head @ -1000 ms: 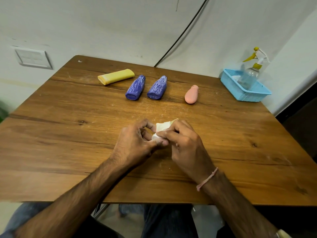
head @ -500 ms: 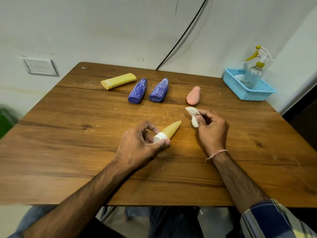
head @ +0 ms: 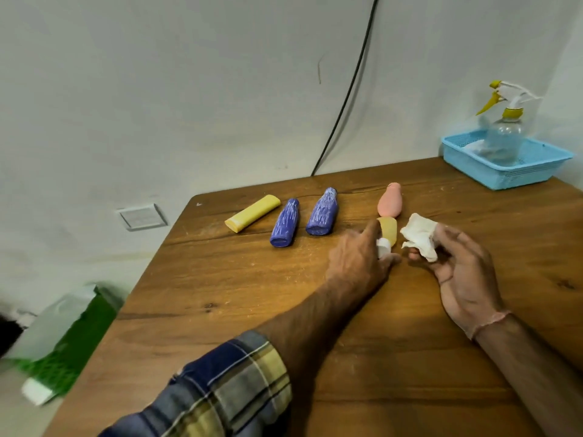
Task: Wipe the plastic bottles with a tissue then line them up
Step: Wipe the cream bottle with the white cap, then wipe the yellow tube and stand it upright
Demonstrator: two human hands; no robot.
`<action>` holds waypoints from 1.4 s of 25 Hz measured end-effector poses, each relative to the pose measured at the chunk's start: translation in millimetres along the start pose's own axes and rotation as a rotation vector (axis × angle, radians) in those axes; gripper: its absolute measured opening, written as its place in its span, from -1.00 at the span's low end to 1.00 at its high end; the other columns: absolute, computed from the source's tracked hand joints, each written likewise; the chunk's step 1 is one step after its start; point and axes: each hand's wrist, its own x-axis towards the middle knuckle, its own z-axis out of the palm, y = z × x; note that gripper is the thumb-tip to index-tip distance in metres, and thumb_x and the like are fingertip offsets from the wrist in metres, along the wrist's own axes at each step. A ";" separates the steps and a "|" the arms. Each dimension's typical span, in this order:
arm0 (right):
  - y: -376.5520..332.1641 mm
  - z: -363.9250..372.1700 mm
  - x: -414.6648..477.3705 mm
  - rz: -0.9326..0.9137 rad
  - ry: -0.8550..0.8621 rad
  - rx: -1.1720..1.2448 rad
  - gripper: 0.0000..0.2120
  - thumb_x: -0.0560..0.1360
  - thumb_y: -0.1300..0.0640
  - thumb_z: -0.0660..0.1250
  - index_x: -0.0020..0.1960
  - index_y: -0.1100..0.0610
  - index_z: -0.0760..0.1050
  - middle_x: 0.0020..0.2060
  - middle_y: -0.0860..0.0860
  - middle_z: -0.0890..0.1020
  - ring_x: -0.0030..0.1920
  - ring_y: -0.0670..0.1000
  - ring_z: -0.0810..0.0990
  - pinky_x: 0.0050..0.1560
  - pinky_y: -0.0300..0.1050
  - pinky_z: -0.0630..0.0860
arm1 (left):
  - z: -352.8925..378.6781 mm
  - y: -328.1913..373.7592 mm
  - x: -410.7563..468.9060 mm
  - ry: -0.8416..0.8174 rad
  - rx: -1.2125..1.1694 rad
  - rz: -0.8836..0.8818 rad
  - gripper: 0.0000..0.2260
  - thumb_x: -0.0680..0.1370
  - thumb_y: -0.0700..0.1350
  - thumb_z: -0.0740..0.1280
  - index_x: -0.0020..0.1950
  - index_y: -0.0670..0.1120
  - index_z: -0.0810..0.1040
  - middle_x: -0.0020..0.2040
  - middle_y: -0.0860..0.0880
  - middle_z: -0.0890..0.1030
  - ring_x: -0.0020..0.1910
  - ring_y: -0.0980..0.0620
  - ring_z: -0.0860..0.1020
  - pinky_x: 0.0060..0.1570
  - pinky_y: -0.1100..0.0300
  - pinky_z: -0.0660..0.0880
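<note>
Nearest the camera, a checked sleeve covers the left forearm, which reaches across the wooden table; the right forearm comes in bare from the lower right, with a thin pink band at the wrist; the left hand grips a small yellow bottle by its white cap end, thumb and fingers closed around it, the bottle's body pointing away toward the far edge; just beside it, the right hand lies palm up with its fingers curled around a crumpled white tissue, which sits close to the yellow bottle but apart from it; just beyond the held bottle lies a pink bottle, near it though whether they touch cannot be told; to its left, in a rough row on the table, lie two blue bottles side by side, then a flat yellow tube, angled; at the far right corner a blue basket holds a clear spray bottle with a yellow trigger; a black cable runs up the wall; on the floor to the left sits a green and white bag.
</note>
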 end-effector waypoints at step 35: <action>4.5 26.3 -67.4 -0.506 -0.403 -0.947 -0.66 0.46 0.30 0.45 0.08 -0.10 0.60 0.02 -0.29 0.59 0.08 -0.44 0.50 0.00 -0.38 0.41 | -115.8 -197.3 -206.2 0.270 -0.197 -0.491 -0.57 0.32 0.17 0.58 0.09 0.18 0.50 0.06 0.16 0.51 0.08 0.15 0.47 -0.10 0.27 0.41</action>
